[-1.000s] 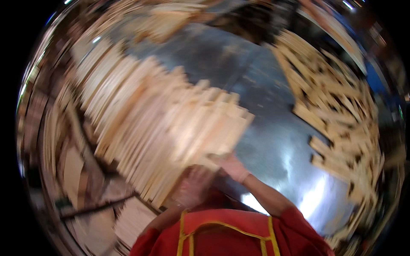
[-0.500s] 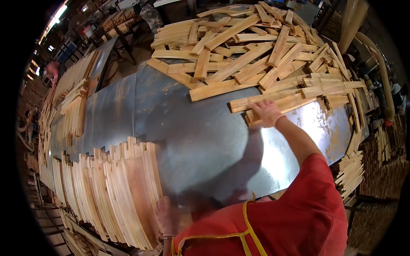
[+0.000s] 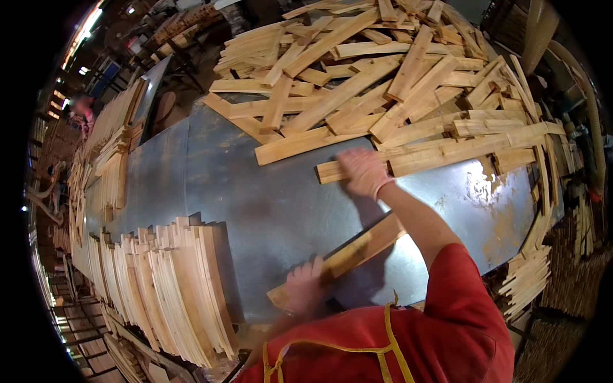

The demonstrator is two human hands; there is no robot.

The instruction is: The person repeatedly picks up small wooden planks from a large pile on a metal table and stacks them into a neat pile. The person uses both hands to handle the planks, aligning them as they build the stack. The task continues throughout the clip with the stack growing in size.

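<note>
My left hand [image 3: 305, 284], in a pinkish glove and a little blurred, grips a wooden board [image 3: 361, 249] near its near end. The board lies slantwise low over the metal tabletop, its far end passing by my right forearm. Farther off, my right hand [image 3: 364, 171], gloved too, has its fingers over the left end of another board [image 3: 329, 172]. That board lies at the front edge of a loose heap of boards [image 3: 357, 96]. Left of my left hand stands a row of boards [image 3: 182, 287] set on edge side by side.
The grey metal table [image 3: 255, 210] spreads between the heap and the row. More stacked boards [image 3: 112, 172] lie at its far left, with a person [image 3: 83, 115] beyond. At the right edge are a bundle of strips [image 3: 527, 277] and a ribbed hose [image 3: 590, 121].
A board has come off the front of the heap toward me and is now in my left hand, which moved right from beside the row. My right hand is on another board.
</note>
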